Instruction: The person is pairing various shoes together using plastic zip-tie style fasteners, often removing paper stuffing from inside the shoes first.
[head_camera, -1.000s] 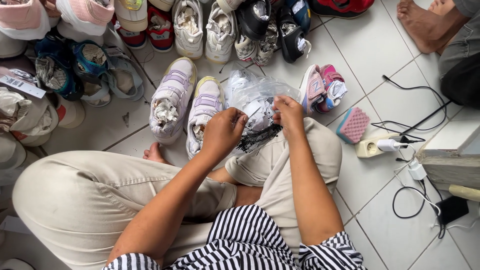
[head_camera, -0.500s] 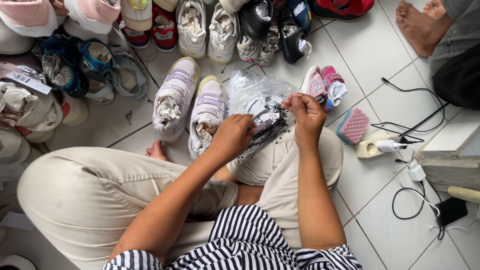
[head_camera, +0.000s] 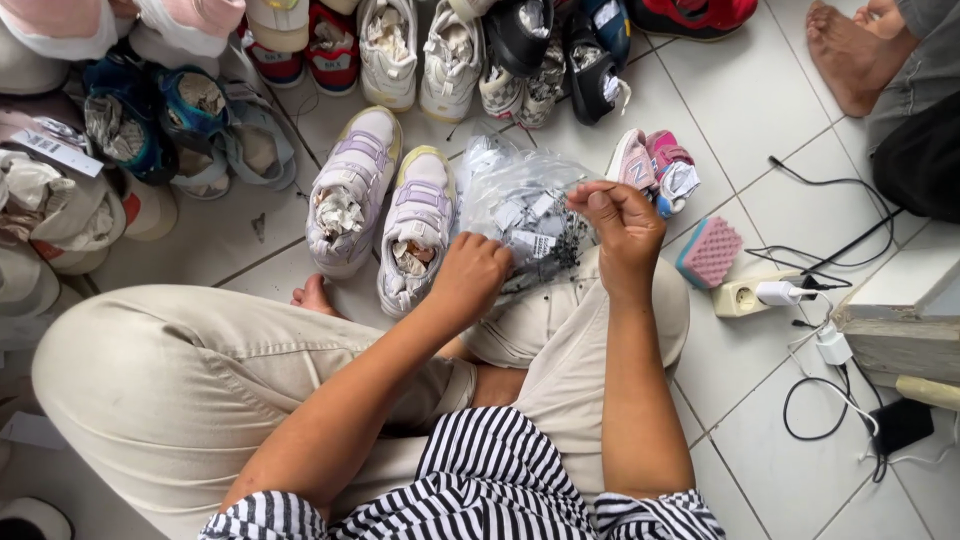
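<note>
Right hand now higher, left hand still in clear bag.

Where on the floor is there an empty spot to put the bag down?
Bare tile lies left of the lilac shoes, below the sandals. More lies between the small pink shoes and the bare foot. The top row of shoes is packed tight, and cables clutter the right side. Both hands hold the bag.

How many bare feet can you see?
3. One bare foot lies on the tiles at top right, with another foot behind it, partly cut off. The sitting person's toes peek out beside the lavender sneakers. Others may be hidden.
</note>
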